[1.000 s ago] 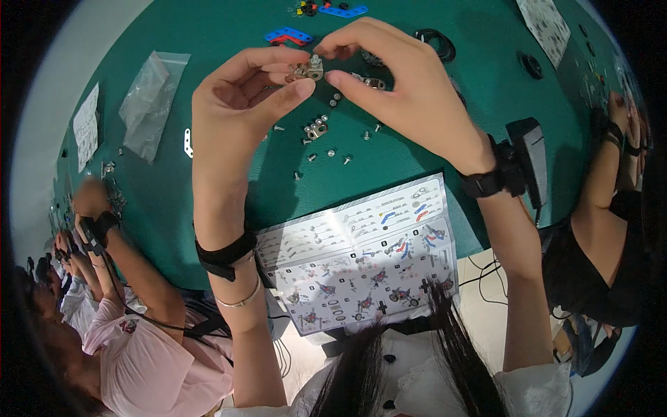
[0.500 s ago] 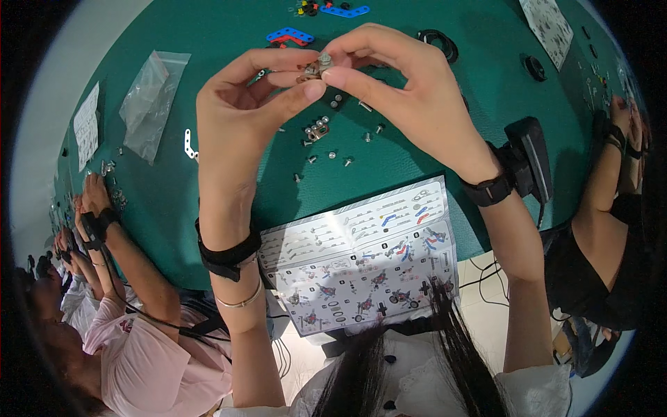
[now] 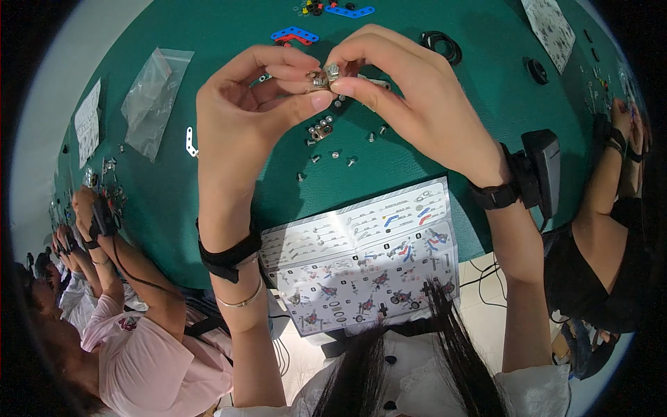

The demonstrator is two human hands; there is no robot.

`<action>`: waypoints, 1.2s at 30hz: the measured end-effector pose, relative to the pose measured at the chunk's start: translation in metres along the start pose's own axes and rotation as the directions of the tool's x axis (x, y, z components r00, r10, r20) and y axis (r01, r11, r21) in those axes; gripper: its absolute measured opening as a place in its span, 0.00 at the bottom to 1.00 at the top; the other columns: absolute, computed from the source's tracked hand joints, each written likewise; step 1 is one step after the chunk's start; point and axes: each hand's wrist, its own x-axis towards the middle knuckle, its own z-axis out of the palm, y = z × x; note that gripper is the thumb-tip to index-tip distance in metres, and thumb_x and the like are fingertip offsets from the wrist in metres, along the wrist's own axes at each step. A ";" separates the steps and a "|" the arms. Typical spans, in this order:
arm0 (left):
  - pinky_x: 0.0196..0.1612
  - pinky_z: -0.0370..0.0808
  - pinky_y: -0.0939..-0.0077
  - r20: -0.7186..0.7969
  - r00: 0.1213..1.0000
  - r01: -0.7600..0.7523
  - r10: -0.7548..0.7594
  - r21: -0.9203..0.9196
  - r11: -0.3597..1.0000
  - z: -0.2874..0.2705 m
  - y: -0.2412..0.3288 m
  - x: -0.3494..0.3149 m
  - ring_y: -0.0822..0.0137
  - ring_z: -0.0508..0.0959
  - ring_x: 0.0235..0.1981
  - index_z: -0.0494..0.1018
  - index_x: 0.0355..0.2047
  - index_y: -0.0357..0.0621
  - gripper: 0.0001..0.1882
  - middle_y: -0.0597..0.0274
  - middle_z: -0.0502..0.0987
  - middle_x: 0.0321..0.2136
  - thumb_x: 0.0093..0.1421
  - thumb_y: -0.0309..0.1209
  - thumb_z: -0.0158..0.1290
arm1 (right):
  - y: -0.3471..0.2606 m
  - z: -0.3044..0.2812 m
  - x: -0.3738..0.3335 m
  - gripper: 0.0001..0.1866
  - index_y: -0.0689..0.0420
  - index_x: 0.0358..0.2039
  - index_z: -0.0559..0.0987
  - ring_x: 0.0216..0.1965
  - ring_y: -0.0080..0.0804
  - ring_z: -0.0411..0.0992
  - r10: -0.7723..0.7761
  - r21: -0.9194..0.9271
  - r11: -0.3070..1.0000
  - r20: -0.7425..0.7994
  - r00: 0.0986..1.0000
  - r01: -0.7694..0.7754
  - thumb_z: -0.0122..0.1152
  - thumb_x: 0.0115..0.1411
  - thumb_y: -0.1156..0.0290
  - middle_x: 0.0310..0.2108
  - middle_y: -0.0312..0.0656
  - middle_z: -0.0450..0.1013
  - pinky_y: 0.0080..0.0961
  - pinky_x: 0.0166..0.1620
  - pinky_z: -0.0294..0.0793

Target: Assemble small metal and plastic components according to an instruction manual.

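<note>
Close together above the green table (image 3: 292, 201), both my hands pinch small silver metal parts. My left hand (image 3: 236, 121) has its thumb and fingertips closed on a small metal piece (image 3: 319, 81). Thumb and forefinger of my right hand (image 3: 424, 94) grip a small silver fastener (image 3: 333, 71) that touches or nearly touches that piece. Fingertips hide part of both, so their exact kind cannot be told. Beneath my hands lie a small bracket (image 3: 319, 134) with shiny round heads on it, and several loose screws (image 3: 335, 155).
An unfolded instruction sheet (image 3: 417, 243) lies at the near table edge. Left are a clear plastic bag (image 3: 149, 108) and a white perforated strip (image 3: 190, 141). Farther off sit a blue perforated bar (image 3: 295, 33), black rings (image 3: 458, 52) and a black wheel (image 3: 536, 71). People work on both sides.
The two metal parts have turned between my fingertips and show more plainly. My hands have shifted slightly right. At left, a co-worker's hand has moved lower in the view.
</note>
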 end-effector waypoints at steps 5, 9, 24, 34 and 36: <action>0.47 0.80 0.77 0.013 1.000 0.008 -0.008 0.016 1.000 0.002 0.000 -0.001 0.69 0.81 0.39 0.76 0.40 0.32 0.17 0.56 0.80 0.37 0.49 0.16 0.65 | 0.001 0.000 0.000 0.08 0.63 0.40 0.75 0.37 0.33 0.75 -0.016 -0.003 1.000 -0.013 1.000 0.016 0.60 0.61 0.74 0.35 0.42 0.73 0.25 0.42 0.73; 0.48 0.78 0.78 -0.034 0.999 -0.042 0.042 -0.004 0.999 0.008 -0.002 -0.001 0.70 0.81 0.40 0.77 0.42 0.32 0.16 0.57 0.81 0.37 0.51 0.18 0.64 | 0.009 0.002 -0.001 0.07 0.62 0.36 0.76 0.32 0.25 0.72 -0.012 0.069 0.998 -0.051 0.999 0.015 0.57 0.64 0.71 0.33 0.37 0.73 0.20 0.37 0.70; 0.45 0.73 0.80 0.017 0.989 -0.146 0.146 0.206 0.967 -0.007 -0.012 0.004 0.73 0.80 0.37 0.78 0.43 0.35 0.12 0.59 0.82 0.36 0.62 0.29 0.58 | 0.010 0.012 0.005 0.08 0.64 0.39 0.76 0.33 0.22 0.70 0.052 0.334 0.942 -0.124 0.991 -0.007 0.62 0.62 0.76 0.32 0.39 0.71 0.17 0.38 0.71; 0.36 0.74 0.84 -0.198 0.977 -0.061 0.077 0.084 0.995 0.021 0.004 -0.003 0.74 0.79 0.30 0.79 0.36 0.35 0.11 0.61 0.81 0.29 0.60 0.32 0.61 | 0.013 0.010 0.004 0.08 0.63 0.38 0.75 0.32 0.20 0.70 -0.057 0.137 0.987 -0.189 0.980 0.084 0.63 0.59 0.76 0.30 0.38 0.72 0.17 0.36 0.69; 0.36 0.74 0.84 -0.189 0.979 -0.063 0.078 0.085 0.994 0.022 0.003 -0.003 0.74 0.79 0.30 0.79 0.36 0.35 0.11 0.61 0.81 0.29 0.60 0.32 0.61 | 0.015 0.012 0.005 0.08 0.63 0.37 0.75 0.31 0.21 0.70 -0.097 0.125 0.984 -0.211 0.973 0.125 0.64 0.59 0.76 0.30 0.38 0.72 0.18 0.35 0.69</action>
